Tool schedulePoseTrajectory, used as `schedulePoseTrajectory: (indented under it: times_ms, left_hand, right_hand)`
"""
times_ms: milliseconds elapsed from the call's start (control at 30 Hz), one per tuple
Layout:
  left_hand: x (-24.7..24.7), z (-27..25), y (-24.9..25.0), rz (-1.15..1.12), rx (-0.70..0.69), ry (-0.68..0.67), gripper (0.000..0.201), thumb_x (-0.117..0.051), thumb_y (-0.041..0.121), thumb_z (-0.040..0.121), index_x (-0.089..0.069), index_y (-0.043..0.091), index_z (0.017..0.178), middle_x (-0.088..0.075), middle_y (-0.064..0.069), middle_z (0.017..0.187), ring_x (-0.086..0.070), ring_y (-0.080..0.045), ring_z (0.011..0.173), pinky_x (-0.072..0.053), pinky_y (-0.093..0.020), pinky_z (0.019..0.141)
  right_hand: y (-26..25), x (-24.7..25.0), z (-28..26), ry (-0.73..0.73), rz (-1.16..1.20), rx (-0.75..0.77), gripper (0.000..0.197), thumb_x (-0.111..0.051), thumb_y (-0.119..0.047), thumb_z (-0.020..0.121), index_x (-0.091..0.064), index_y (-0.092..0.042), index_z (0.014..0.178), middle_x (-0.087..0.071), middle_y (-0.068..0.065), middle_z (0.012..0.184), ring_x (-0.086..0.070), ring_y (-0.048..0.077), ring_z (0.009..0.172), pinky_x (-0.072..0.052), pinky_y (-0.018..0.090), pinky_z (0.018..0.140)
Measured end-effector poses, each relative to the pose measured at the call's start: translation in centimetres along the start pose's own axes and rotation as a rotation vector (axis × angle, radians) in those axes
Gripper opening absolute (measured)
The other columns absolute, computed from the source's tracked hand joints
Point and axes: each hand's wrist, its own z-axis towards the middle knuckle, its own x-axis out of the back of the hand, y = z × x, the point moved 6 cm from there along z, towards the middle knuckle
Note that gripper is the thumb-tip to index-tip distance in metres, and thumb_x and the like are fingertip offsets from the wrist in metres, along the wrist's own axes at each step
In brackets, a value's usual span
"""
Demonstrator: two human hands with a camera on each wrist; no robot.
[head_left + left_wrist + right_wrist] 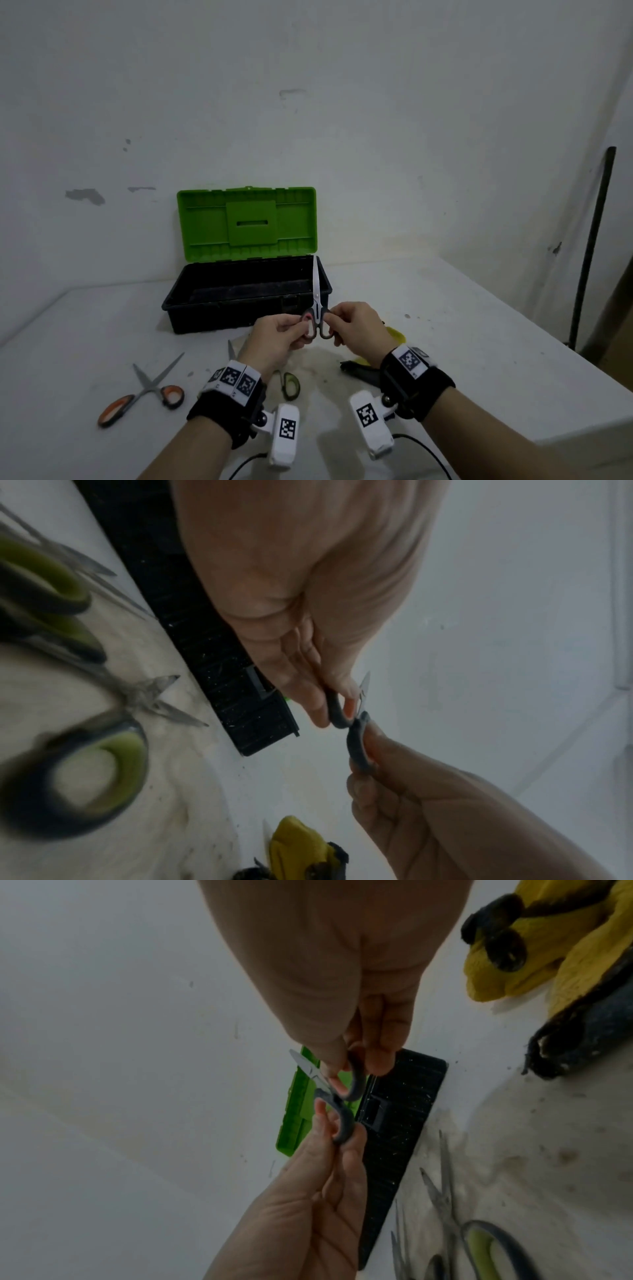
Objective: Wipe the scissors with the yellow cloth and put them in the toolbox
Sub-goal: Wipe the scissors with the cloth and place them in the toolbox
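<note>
table: white top (479, 342), stained and speckled near the front middle
wall: pale (308, 102), with chipped grey patches
pole: dark (591, 246), leaning upright at the right beside the table's edge
cables: black (424, 448), running off the lower edge

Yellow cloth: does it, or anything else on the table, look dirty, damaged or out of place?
Yes. The yellow cloth lies crumpled beside the right hand, with dark, grimy patches and a frayed black edge. The table is stained brownish around the green-handled scissors.
</note>
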Motion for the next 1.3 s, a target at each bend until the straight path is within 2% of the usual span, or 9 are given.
schedulePoseTrajectory:
  times_ms: [167,267,433,567,767,900,1100,1200,1300]
  left_hand:
    - [1.5,0.2,-0.1,-0.089,0.021,0.051,0.009,-0.069,0.008,0.092,-0.076,0.004,0.095,-0.078,-0.011,0.087,-0.073,-0.019,0.078,-0.057,-0.024,0.071]
    - [2.1,0.7,1.0,-0.122,0.02,0.063,0.011,-0.07,0.008,0.091,-0.075,0.001,0.098,-0.078,-0.014,0.088,-0.074,-0.021,0.079,-0.058,-0.022,0.068]
    - [3.4,1.7,2.9,-0.125,0.001,0.067,0.015,-0.072,0.007,0.09,-0.074,-0.002,0.101,-0.077,-0.017,0.092,-0.075,-0.026,0.084,-0.062,-0.031,0.077]
    - [4.5,3.0,4.4,-0.076,-0.02,0.054,0.018,-0.071,0.009,0.091,-0.071,-0.001,0.106,-0.076,-0.015,0.095,-0.075,-0.019,0.081,-0.06,-0.024,0.07]
    - [9.9,6.9,5.9,0.215,-0.086,0.12,0.036,-0.065,0.034,0.095,-0.065,0.012,0.125,-0.071,-0.004,0.112,-0.069,-0.02,0.1,-0.059,-0.036,0.088]
    - [16.3,10.5,5.4,0.439,-0.089,0.225,0.048,-0.062,0.041,0.095,-0.06,0.012,0.134,-0.064,-0.006,0.128,-0.06,-0.022,0.118,-0.046,-0.041,0.106]
    - [24.1,14.0,2.1,0.643,0.075,0.382,0.048,-0.049,0.029,0.103,-0.048,0.001,0.143,-0.05,-0.022,0.146,-0.048,-0.036,0.134,-0.036,-0.037,0.109]
    - [26.8,15.0,-1.4,0.63,0.242,0.425,0.039,-0.036,0.015,0.106,-0.051,-0.01,0.133,-0.048,-0.029,0.143,-0.046,-0.039,0.132,-0.035,-0.036,0.105]
    - [28.3,17.1,-5.5,0.633,0.282,0.359,0.033,-0.041,0.007,0.103,-0.053,-0.01,0.128,-0.056,-0.029,0.135,-0.055,-0.04,0.124,-0.042,-0.038,0.102]
  right_hand:
    - [-1.4,-1.3,-0.2,0.142,-0.012,0.055,0.017,-0.065,-0.032,0.091,-0.056,-0.017,0.09,-0.07,0.002,0.072,-0.067,0.013,0.057,-0.048,0.018,0.05]
    - [-2.9,-2.2,0.3,0.198,-0.092,0.117,0.029,-0.068,-0.044,0.086,-0.057,-0.017,0.082,-0.066,0.0,0.075,-0.063,0.016,0.065,-0.05,0.027,0.057]
    - [-5.1,-3.0,2.5,0.218,-0.226,0.141,0.035,-0.072,-0.048,0.081,-0.067,-0.013,0.077,-0.062,-0.002,0.069,-0.054,0.012,0.064,-0.032,0.015,0.049]
    - [-7.0,-3.5,4.2,0.202,-0.24,0.126,0.043,-0.07,-0.042,0.083,-0.067,-0.003,0.063,-0.064,0.011,0.059,-0.059,0.023,0.059,-0.041,0.03,0.053]
    - [-6.0,-3.3,9.5,0.191,-0.281,-0.06,0.042,-0.07,-0.045,0.083,-0.071,-0.007,0.065,-0.057,0.004,0.053,-0.059,0.018,0.054,-0.036,0.023,0.048]
    - [-4.4,-3.6,14.0,0.145,-0.428,-0.184,0.045,-0.072,-0.046,0.082,-0.065,-0.002,0.075,-0.061,0.011,0.07,-0.059,0.022,0.058,-0.037,0.021,0.043]
    - [-1.9,-6.3,18.0,-0.049,-0.666,-0.265,0.043,-0.073,-0.045,0.082,-0.051,-0.008,0.081,-0.06,0.011,0.09,-0.055,0.025,0.072,-0.045,0.028,0.062]
    - [-0.7,-7.9,19.2,-0.116,-0.686,-0.267,0.039,-0.075,-0.041,0.081,-0.053,-0.009,0.085,-0.056,0.009,0.085,-0.056,0.026,0.077,-0.047,0.028,0.066]
    - [0.3,-8.9,19.7,-0.151,-0.73,-0.291,0.042,-0.075,-0.038,0.082,-0.05,-0.005,0.075,-0.055,0.003,0.073,-0.059,0.024,0.077,-0.047,0.027,0.067]
